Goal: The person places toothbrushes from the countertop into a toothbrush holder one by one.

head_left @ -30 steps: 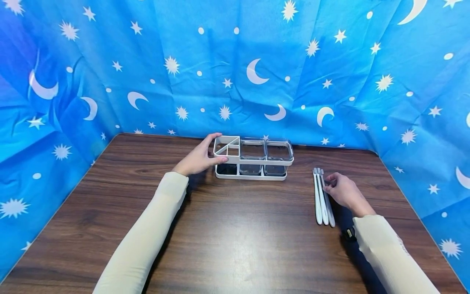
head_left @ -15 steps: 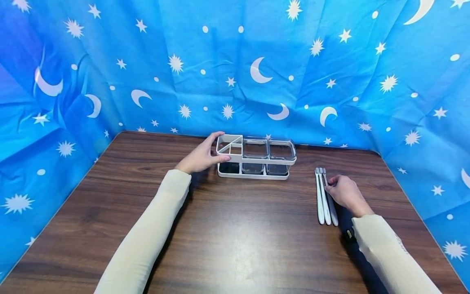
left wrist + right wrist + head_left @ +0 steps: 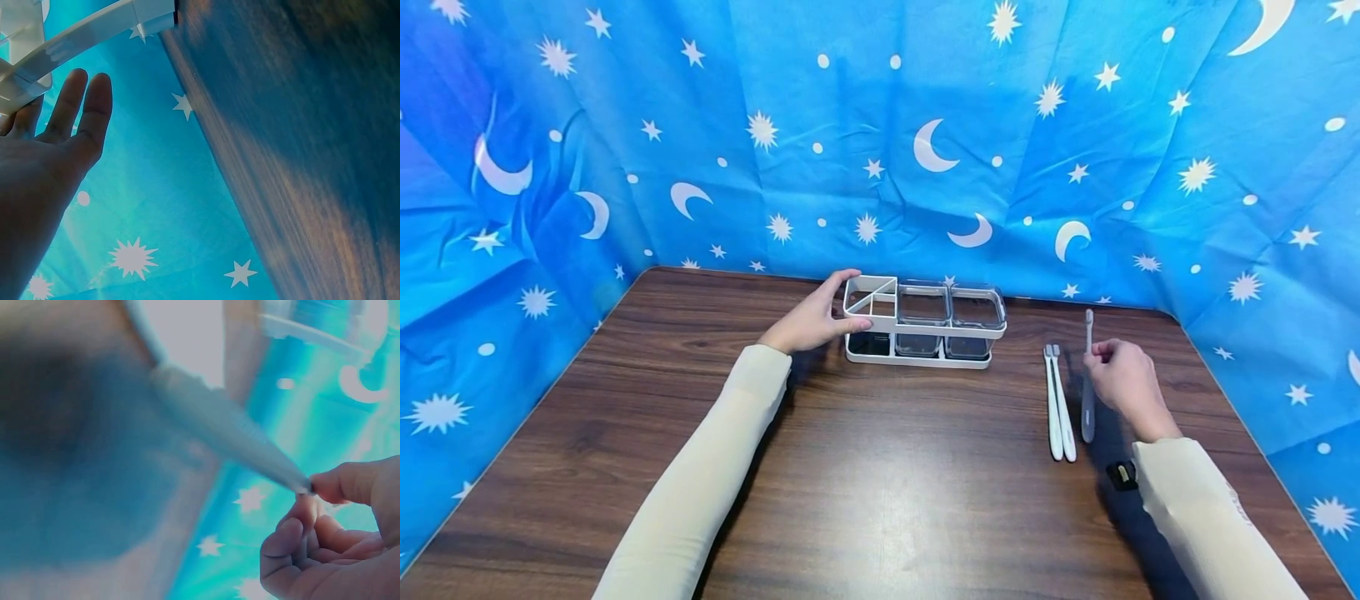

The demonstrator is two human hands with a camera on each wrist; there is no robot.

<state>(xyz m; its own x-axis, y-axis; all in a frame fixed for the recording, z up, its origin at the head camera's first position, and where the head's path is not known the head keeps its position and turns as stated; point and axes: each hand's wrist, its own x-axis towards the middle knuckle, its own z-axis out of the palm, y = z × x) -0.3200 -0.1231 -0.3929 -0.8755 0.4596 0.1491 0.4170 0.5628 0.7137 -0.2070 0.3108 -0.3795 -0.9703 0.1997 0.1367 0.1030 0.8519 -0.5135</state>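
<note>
The white holder (image 3: 922, 322) stands at the far edge of the wooden table (image 3: 880, 467), against the blue starred cloth (image 3: 880, 133), and nothing stands in its open divided end or in the two clear cups (image 3: 949, 317) beside that end, so judging by this the loading has barely begun. To the right of the holder, well apart from it, two toothbrushes (image 3: 1057, 404) lie side by side flat on the table, untouched. A third, grey toothbrush (image 3: 1087, 392) is off to their right, lifted at its head end with its handle tip low by the table; it looks like the first of three to be picked up, with all three yet to reach the holder. The right hand (image 3: 1122, 377) pinches this grey toothbrush between thumb and curled fingers, a grip the right wrist view confirms, though blurred. The left hand (image 3: 811, 321) rests against the holder's left end, thumb and forefinger closing loosely round its rim while the other fingers stay fairly straight, as the left wrist view shows; it seems to be steadying the holder.
</note>
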